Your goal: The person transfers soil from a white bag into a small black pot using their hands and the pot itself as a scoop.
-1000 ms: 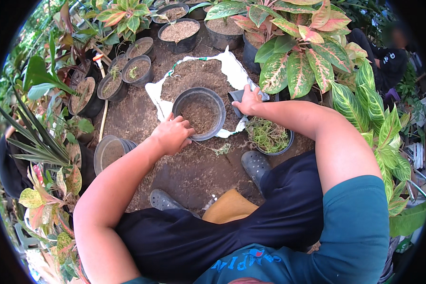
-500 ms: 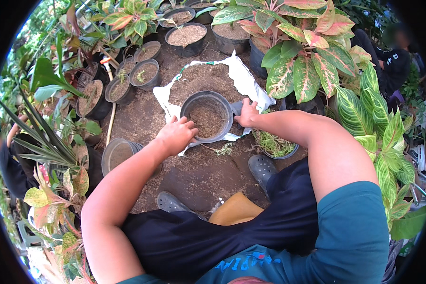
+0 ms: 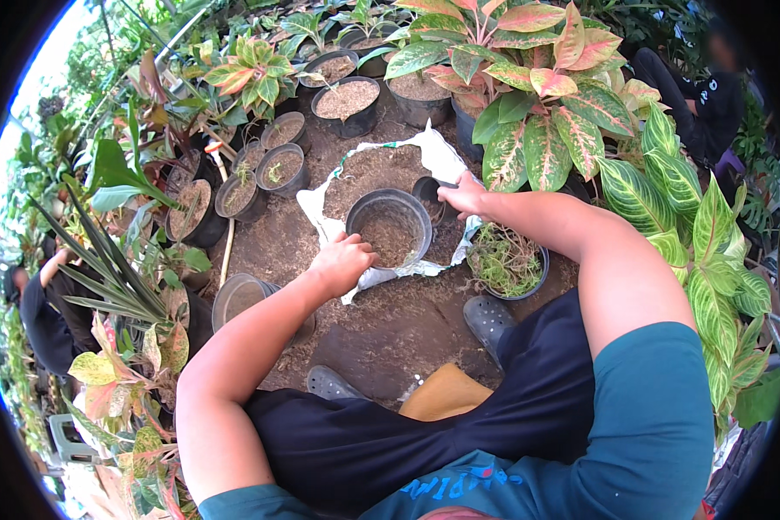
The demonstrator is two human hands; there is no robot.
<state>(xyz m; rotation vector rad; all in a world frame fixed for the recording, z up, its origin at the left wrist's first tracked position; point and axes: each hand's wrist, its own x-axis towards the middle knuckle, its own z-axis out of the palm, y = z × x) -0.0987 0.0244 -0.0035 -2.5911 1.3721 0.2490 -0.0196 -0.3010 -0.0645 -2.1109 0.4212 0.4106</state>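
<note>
Pot [image 3: 393, 201] sits on open sack [image 3: 444, 159] of soil [image 3: 374, 165], left hand [image 3: 341, 263] gripping its left rim, right hand [image 3: 465, 195] grasping dark cup [image 3: 425, 187] by its far-right rim.

Blue lettering [image 3: 459, 484] runs across the wearer's teal shirt [image 3: 646, 412]; small white print [image 3: 713, 85] marks another person's dark top [image 3: 721, 117].

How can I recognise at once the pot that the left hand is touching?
Find the white sack, spread open mid-picture. At its near side, touched by the left hand, is a round black pot holding soil. It is clearly wider than its closest neighbour, the small dark container in the right hand.
</note>
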